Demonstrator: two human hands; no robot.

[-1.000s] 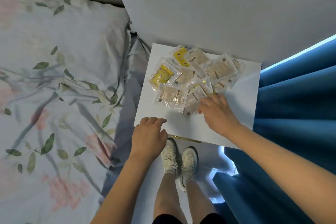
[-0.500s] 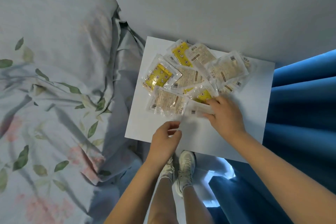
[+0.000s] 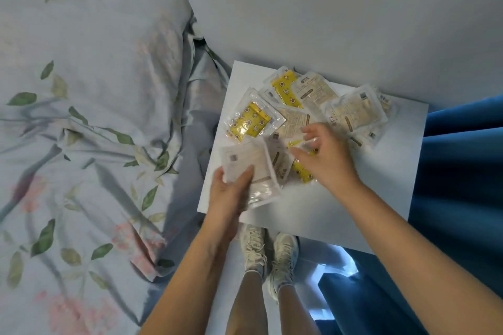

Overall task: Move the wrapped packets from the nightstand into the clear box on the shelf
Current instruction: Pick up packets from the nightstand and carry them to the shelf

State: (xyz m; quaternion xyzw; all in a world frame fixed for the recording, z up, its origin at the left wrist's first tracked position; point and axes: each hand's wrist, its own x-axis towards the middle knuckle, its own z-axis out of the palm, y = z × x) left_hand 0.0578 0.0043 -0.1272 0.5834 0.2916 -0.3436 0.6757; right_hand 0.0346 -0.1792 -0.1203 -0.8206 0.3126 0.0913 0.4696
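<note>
Gathering packets, my left hand (image 3: 234, 193) grips a pale packet (image 3: 245, 163) as a stack base; my right hand (image 3: 324, 160), fingers (image 3: 313, 130) curled, pinches a yellow packet (image 3: 302, 171) off the surface (image 3: 326, 207).

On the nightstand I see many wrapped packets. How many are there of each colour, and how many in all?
yellow packets: 3
pale beige packets: at least 7 (they overlap, so the exact number is unclear)
Total: at least 10
</note>
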